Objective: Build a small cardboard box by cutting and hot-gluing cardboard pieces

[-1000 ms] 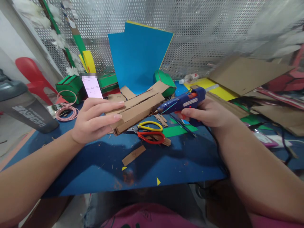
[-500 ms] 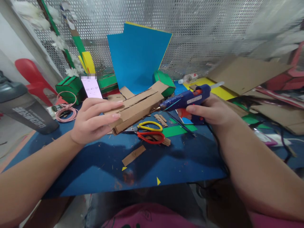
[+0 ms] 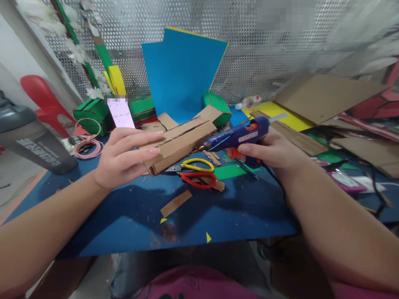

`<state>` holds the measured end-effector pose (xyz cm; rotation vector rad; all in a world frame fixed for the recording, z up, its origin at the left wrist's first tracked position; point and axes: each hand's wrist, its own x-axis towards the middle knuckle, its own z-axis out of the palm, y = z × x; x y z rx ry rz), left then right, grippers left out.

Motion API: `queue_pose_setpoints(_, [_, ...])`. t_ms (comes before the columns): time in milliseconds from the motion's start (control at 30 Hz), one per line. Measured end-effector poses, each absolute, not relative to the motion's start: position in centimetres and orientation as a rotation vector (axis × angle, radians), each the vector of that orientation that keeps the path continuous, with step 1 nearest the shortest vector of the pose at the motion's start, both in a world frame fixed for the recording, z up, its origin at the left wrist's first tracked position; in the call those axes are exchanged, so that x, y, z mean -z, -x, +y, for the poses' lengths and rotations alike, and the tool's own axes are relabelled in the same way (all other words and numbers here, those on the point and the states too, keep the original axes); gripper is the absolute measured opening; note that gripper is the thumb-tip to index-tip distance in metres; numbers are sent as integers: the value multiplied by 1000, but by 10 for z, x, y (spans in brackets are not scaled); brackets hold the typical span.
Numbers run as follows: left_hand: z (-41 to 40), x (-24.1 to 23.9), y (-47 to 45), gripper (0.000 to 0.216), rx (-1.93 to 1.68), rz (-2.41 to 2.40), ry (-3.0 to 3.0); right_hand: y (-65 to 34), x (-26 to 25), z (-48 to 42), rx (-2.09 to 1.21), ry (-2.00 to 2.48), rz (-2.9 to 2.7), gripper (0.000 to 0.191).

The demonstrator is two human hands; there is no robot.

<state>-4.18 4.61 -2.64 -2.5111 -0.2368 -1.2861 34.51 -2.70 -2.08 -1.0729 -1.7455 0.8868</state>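
Observation:
A long folded cardboard box (image 3: 187, 137) is tilted above the table, and my left hand (image 3: 123, 158) grips its left end with the fingers on top. My right hand (image 3: 268, 149) is wrapped round a blue hot glue gun (image 3: 240, 135) with an orange trigger and a clear glue stick at its back. The gun's nozzle is at the lower right edge of the box; whether it touches I cannot tell. Below the box lie scissors (image 3: 199, 180) with one yellow and one red handle.
The blue table (image 3: 124, 226) carries cardboard scraps (image 3: 176, 203) and a green strip (image 3: 232, 171). A grey bottle (image 3: 40, 141), a pink cable (image 3: 87, 147) and a lit phone (image 3: 121, 114) are at left. Blue card (image 3: 187, 74) stands behind; cardboard sheets (image 3: 327, 97) lie right.
My right hand has moved the glue gun a little to the left and down, its nozzle following the box's lower edge. My left hand and the box have hardly moved.

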Motion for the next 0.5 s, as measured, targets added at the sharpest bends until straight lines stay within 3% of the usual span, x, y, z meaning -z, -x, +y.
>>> queue_pose_setpoints(200, [46, 24, 39, 27, 1300, -155, 2507, -339, 20, -28, -914, 954, -1818, 45])
queue_pose_setpoints(500, [51, 25, 38, 40, 1360, -59, 2472, -345, 24, -22, -864, 1007, -1766, 54])
